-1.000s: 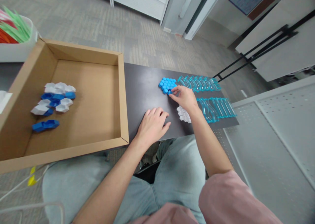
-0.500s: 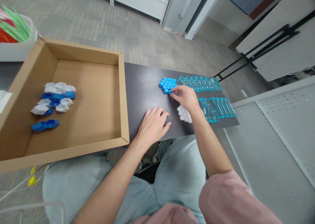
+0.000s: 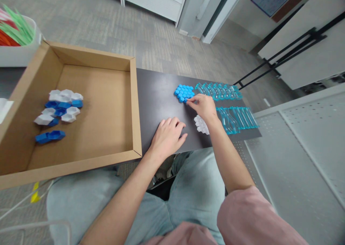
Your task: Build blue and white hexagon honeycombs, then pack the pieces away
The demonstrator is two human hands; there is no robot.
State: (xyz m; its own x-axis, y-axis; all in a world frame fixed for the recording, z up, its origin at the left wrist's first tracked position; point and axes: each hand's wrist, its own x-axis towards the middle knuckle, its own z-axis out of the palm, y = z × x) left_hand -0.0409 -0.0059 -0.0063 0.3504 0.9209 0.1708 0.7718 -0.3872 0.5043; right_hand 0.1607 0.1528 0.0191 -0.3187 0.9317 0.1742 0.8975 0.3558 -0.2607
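My right hand is pressing thumb and forefinger together at the near edge of the cluster of small bright-blue hexagonal pieces, though I cannot tell whether it is pinching one. Left of that cluster and nearer me, my left hand is lying loosely spread on the dark flat tabletop. White hexagonal pieces are sitting on the cluster's near side, translucent teal strips are lying to its right, and an open brown cardboard box is standing to its left.
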